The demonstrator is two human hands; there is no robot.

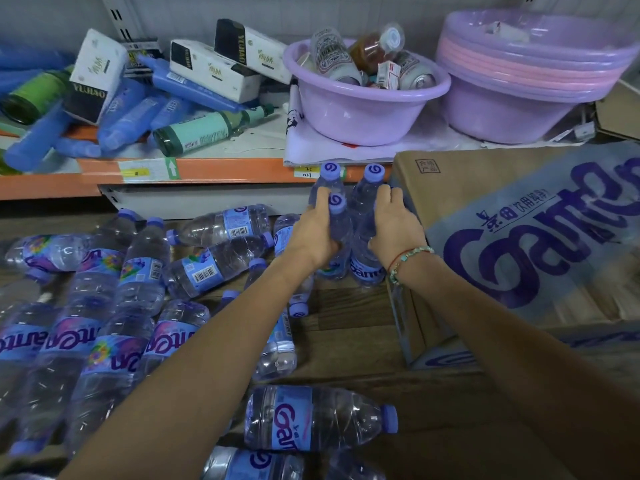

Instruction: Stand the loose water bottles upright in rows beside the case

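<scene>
Purple basins [363, 112] and boxes [214, 69] on shelf [221, 168]

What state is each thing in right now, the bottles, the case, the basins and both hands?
Upright bottles: standing beside the case.
Loose bottles: lying on the floor.
Case: closed.
Basin: holding cans and bottles.
Stacked basins: nested.
Left hand: gripping a bottle.
Right hand: gripping a bottle.

Cardboard case [519, 237]: large purple "Gante…", cut off at the frame edge; small Chinese characters above it, and a small square stamp of characters near its top left corner. Lying bottle [311, 419] near bottom centre: label shows "Gan…", the rest hidden. White-and-black boxes [207, 67] on the shelf: "YUHAO" on the black ends. Barcodes on several lying bottles; digits too small to read.
</scene>
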